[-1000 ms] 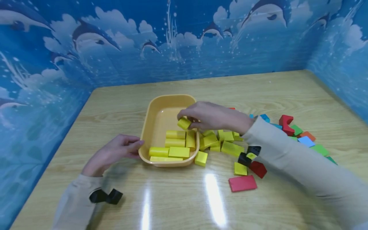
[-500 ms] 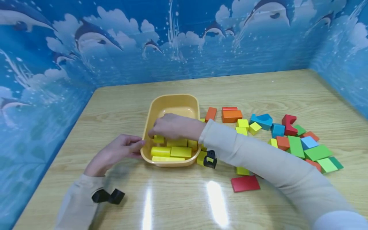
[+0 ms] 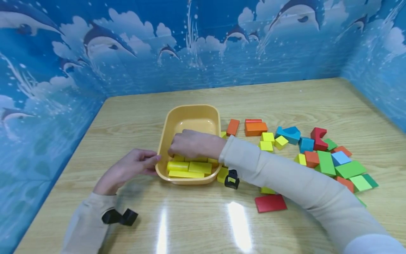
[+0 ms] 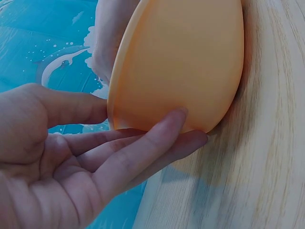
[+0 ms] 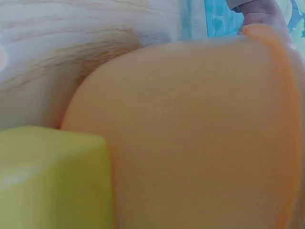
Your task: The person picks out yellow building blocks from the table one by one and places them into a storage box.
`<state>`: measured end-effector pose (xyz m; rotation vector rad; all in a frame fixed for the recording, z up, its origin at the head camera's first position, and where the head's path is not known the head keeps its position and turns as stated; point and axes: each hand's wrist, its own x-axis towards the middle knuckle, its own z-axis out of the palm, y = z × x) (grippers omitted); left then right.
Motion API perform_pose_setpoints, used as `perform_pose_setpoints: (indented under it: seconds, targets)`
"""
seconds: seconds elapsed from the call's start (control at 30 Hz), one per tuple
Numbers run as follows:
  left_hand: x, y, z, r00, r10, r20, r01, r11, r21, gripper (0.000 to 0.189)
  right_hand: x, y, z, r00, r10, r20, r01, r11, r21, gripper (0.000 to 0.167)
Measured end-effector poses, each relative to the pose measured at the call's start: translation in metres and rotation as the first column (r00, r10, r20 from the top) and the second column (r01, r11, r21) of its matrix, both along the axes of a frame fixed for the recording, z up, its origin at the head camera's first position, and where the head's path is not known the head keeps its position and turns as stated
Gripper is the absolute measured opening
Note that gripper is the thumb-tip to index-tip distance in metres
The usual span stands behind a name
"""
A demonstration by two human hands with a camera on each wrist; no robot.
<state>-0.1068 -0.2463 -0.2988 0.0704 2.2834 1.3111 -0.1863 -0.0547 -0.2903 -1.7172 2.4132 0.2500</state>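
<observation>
A yellow-orange plastic tub (image 3: 193,108) stands on the table in the head view, with several yellow blocks (image 3: 200,168) in its near half. My left hand (image 3: 131,167) holds its left side. In the left wrist view the thumb meets the rim and the fingers lie along the outer wall (image 4: 186,62). My right hand (image 3: 195,144) reaches down into the tub, knuckles up, over a row of yellow blocks. Its fingertips are hidden, so I cannot tell if they grip a block. The right wrist view shows the tub's outer wall (image 5: 190,129) and a yellow block (image 5: 52,176) beside it.
Right of the tub lie loose yellow blocks (image 3: 267,137), orange blocks (image 3: 255,129), blue blocks (image 3: 288,133), a red arch block (image 3: 318,138) and green blocks (image 3: 350,169). A flat red block (image 3: 270,203) lies nearer. A dolphin-print backdrop (image 3: 203,46) rises behind the table.
My right hand has carried a yellow block over the rim and left into the tub, lowered it, then shifted slightly right and nearer. My left hand stays at the tub's side.
</observation>
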Motion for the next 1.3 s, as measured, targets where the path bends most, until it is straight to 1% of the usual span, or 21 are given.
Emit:
perform_pose_setpoints:
  seconds: [0.13, 0.27, 0.37, 0.43, 0.53, 0.6, 0.7, 0.83, 0.9, 0.97, 1.03, 1.1, 1.17, 1.3]
  targets:
    - [0.001, 0.001, -0.001, 1.000, -0.005, 0.004, 0.005, 1.000, 0.008, 0.042, -0.001, 0.003, -0.002, 0.999, -0.019, 0.046, 0.019, 1.000, -0.008, 0.036]
    - [0.001, 0.001, -0.002, 1.000, -0.016, -0.003, 0.016, 1.000, 0.021, 0.042, -0.005, 0.010, 0.001, 0.997, -0.036, 0.075, 0.040, 0.998, -0.051, 0.047]
    - [0.001, 0.001, -0.002, 1.000, -0.014, -0.001, 0.014, 1.000, 0.010, 0.042, -0.010, 0.019, 0.004, 0.996, -0.054, 0.074, 0.061, 0.995, -0.084, 0.050]
    - [0.001, 0.002, -0.003, 1.000, -0.009, -0.002, 0.009, 1.000, -0.001, 0.042, -0.015, 0.027, 0.006, 0.993, -0.069, 0.092, 0.080, 0.990, -0.120, 0.050]
    - [0.001, 0.003, -0.003, 1.000, -0.002, -0.007, 0.002, 1.000, -0.011, 0.042, -0.021, 0.044, 0.008, 0.987, -0.092, 0.131, 0.116, 0.975, -0.189, 0.048]
    - [0.002, 0.002, -0.003, 1.000, -0.002, -0.017, 0.002, 1.000, -0.010, 0.042, -0.023, 0.058, 0.010, 0.984, -0.100, 0.148, 0.135, 0.960, -0.247, 0.048]
    - [0.002, 0.001, -0.003, 1.000, -0.006, -0.025, 0.006, 1.000, -0.007, 0.041, -0.021, 0.082, 0.014, 0.986, -0.115, 0.123, 0.149, 0.936, -0.318, 0.054]
    - [0.001, -0.001, -0.002, 1.000, -0.013, -0.026, 0.013, 1.000, -0.001, 0.042, -0.014, 0.118, 0.016, 0.981, -0.156, 0.114, 0.188, 0.901, -0.391, 0.053]
    - [0.000, -0.001, -0.001, 1.000, -0.018, -0.026, 0.018, 1.000, 0.005, 0.042, -0.011, 0.136, 0.012, 0.975, -0.176, 0.135, 0.217, 0.878, -0.426, 0.046]
    - [0.000, -0.002, -0.001, 1.000, -0.016, -0.025, 0.016, 1.000, 0.007, 0.042, -0.008, 0.151, 0.006, 0.967, -0.184, 0.178, 0.246, 0.859, -0.449, 0.036]
    - [-0.001, -0.003, 0.000, 1.000, -0.014, -0.021, 0.014, 1.000, 0.009, 0.042, -0.003, 0.162, -0.003, 0.953, -0.204, 0.226, 0.287, 0.850, -0.441, 0.029]
    - [-0.001, -0.003, 0.000, 1.000, -0.011, -0.019, 0.011, 1.000, 0.002, 0.043, 0.002, 0.169, -0.012, 0.939, -0.221, 0.264, 0.317, 0.853, -0.414, 0.027]
    - [-0.001, -0.002, 0.000, 1.000, -0.009, -0.015, 0.009, 1.000, -0.003, 0.044, 0.007, 0.173, -0.020, 0.934, -0.231, 0.271, 0.326, 0.861, -0.391, 0.034]
    - [-0.001, 0.001, -0.001, 1.000, -0.006, -0.010, 0.005, 1.000, -0.018, 0.043, 0.014, 0.174, -0.031, 0.955, -0.219, 0.200, 0.283, 0.874, -0.394, 0.045]
